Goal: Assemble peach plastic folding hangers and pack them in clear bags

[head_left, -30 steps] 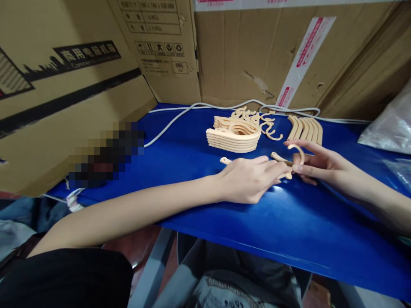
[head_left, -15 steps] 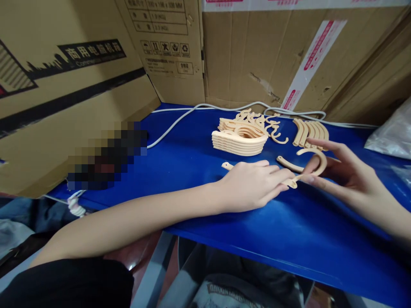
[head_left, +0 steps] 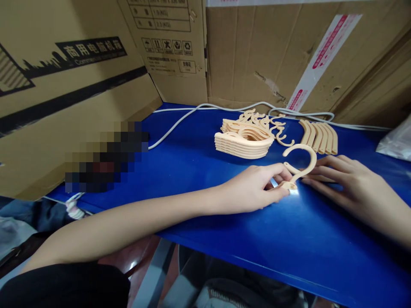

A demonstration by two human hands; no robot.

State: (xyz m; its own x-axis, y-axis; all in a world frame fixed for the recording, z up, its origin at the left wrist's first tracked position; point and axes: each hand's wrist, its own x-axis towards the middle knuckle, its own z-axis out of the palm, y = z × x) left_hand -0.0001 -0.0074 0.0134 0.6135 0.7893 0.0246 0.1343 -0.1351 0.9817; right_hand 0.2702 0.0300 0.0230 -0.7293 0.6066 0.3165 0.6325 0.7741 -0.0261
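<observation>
Thumb and fingertips of my left hand (head_left: pixel 252 190) are pinched narrow on a beige piece (head_left: pixel 290 185), low over the blue table (head_left: pixel 272 239); my hand hides much of it, and I cannot tell whether it touches the tabletop. A beige hook (head_left: pixel 310 160) rises from the right end of that piece, its curl bending over toward the left. These 2 parts are right of the middle of the scene, between my 2 hands. My right hand (head_left: pixel 353 179) lies low at the right, its fingers reaching left over a curved strip (head_left: pixel 289 168); 1 end of the strip shows just behind the hook, but I cannot tell whether my fingers grip it. Farther back sits a stack of curved beige parts (head_left: pixel 244 147), with a loose heap of hooks (head_left: pixel 281 137) at its far right side. Right of that heap, several curved arms (head_left: pixel 321 137) lie side by side in a row. A white cable (head_left: pixel 180 128) runs along the far side, before a cardboard box (head_left: pixel 244 47) with pink-printed tape. At the far right is a clear plastic bag (head_left: pixel 396 139).
</observation>
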